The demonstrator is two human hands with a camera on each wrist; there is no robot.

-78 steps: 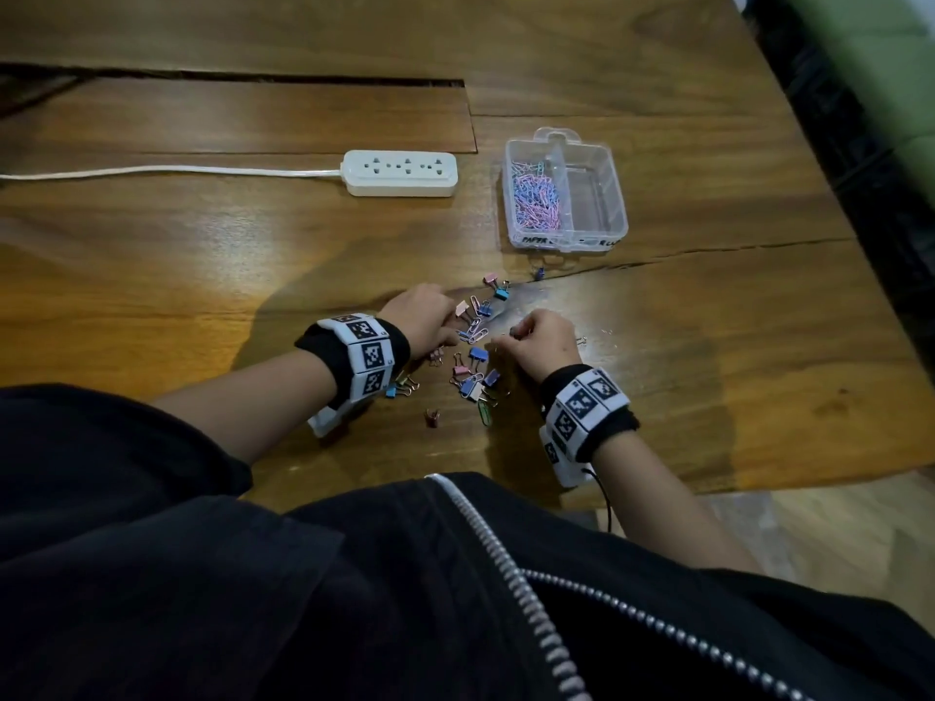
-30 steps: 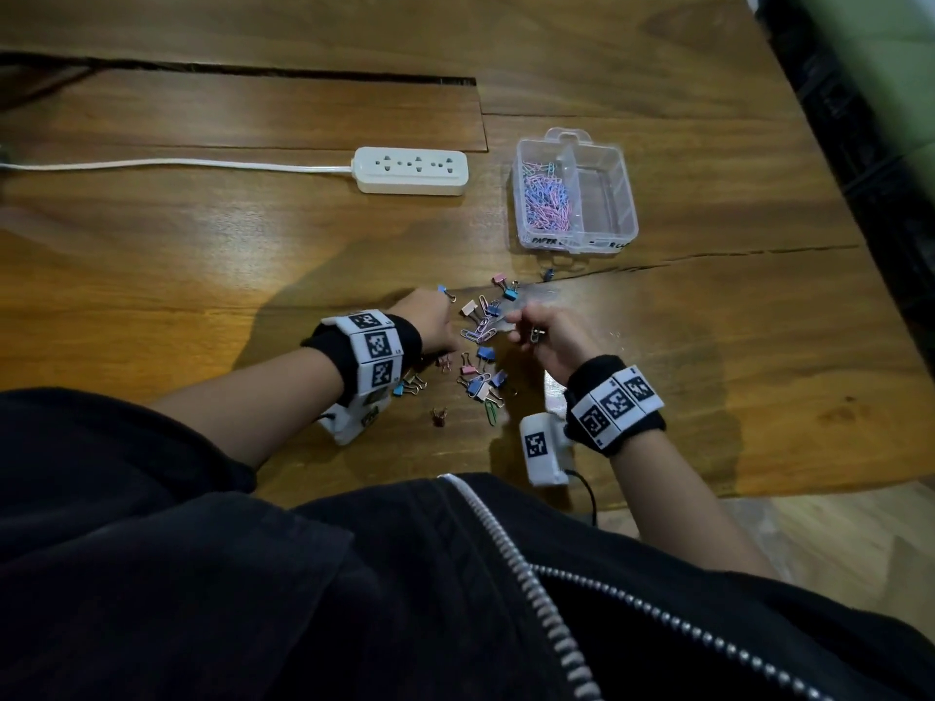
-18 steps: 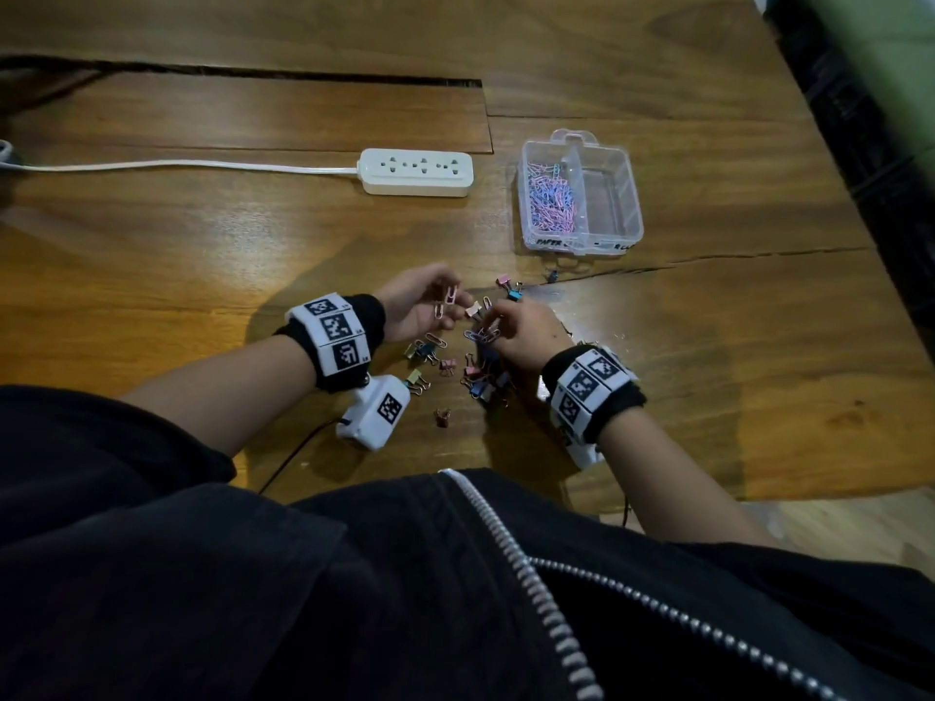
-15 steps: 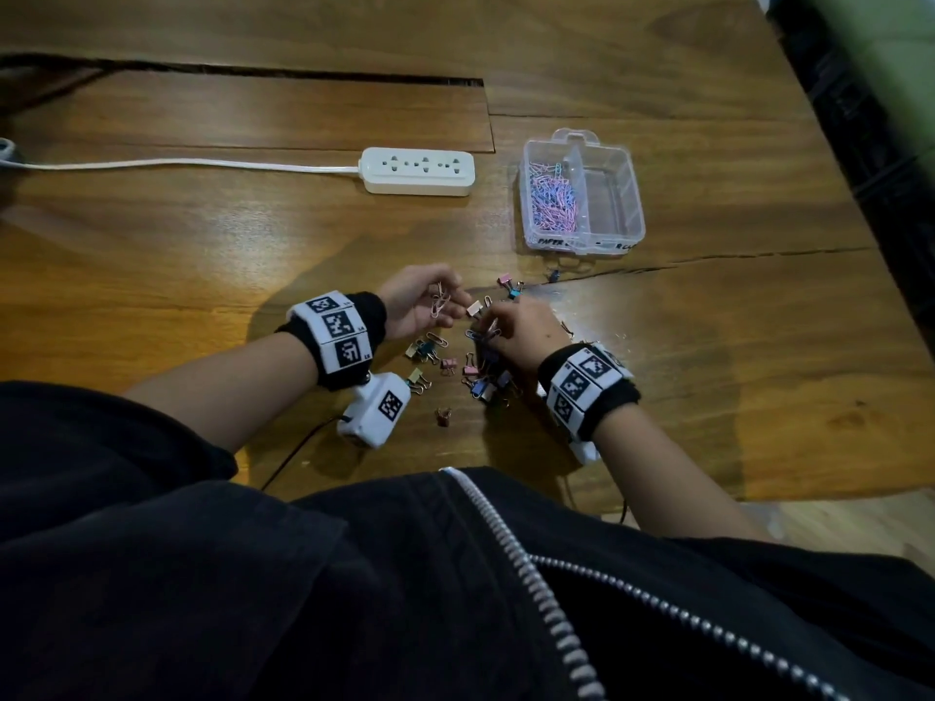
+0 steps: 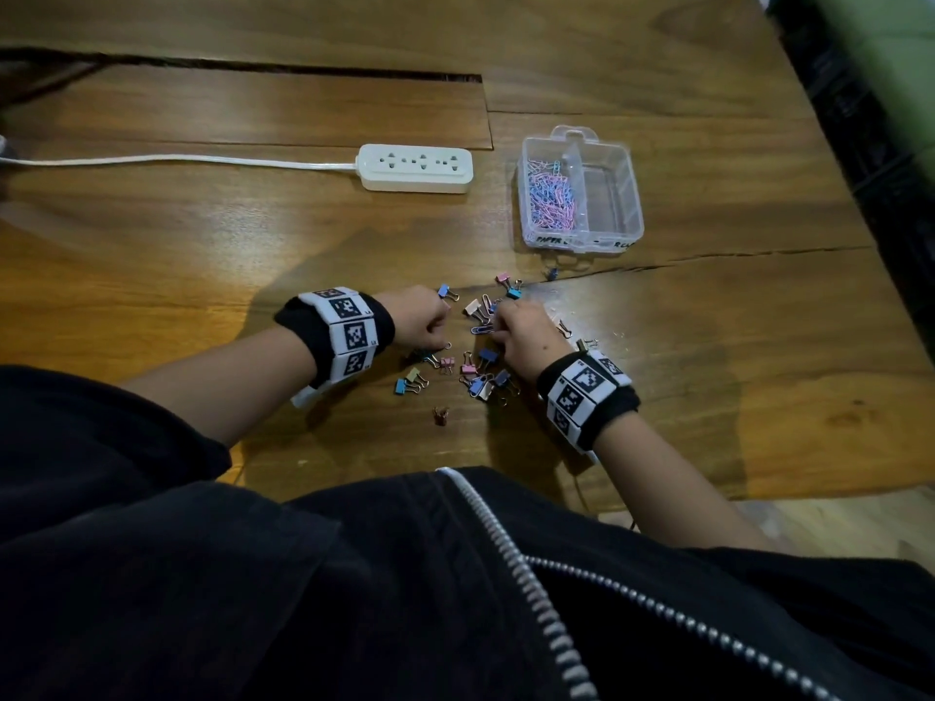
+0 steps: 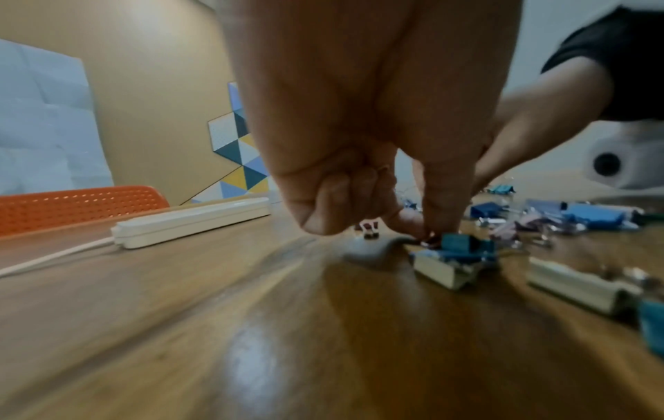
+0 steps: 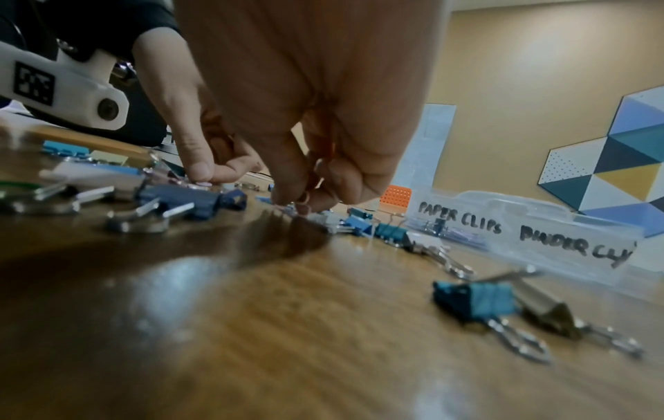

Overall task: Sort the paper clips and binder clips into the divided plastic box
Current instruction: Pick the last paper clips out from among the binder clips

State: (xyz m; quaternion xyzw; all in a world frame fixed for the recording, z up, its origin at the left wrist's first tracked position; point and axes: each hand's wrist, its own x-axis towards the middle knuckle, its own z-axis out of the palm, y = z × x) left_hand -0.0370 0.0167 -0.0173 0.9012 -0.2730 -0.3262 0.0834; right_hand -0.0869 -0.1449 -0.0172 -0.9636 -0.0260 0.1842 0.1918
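Small coloured binder clips (image 5: 480, 376) lie scattered on the wooden table between my hands, with a blue paper clip (image 5: 480, 328) among them. My left hand (image 5: 448, 328) is knuckles-up on the pile's left side. Its thumb and forefinger (image 6: 424, 230) pinch a small reddish paper clip on the table beside a blue binder clip (image 6: 460, 244). My right hand (image 5: 493, 328) works the pile's top edge, its fingertips (image 7: 298, 203) pinching a pink paper clip. The clear divided box (image 5: 632, 194) stands further back. Its left compartment holds pink and blue paper clips (image 5: 549, 199); the right one looks bare.
A white power strip (image 5: 415, 168) lies left of the box, its cable (image 5: 177, 159) running off to the left. The box front (image 7: 539, 236) is hand-labelled for paper clips and binder clips. The table's front edge and floor lie at lower right.
My left hand, palm-up with clips in it half a second ago, has turned over and dropped to the table. My right hand stays on the pile and has shifted slightly forward.
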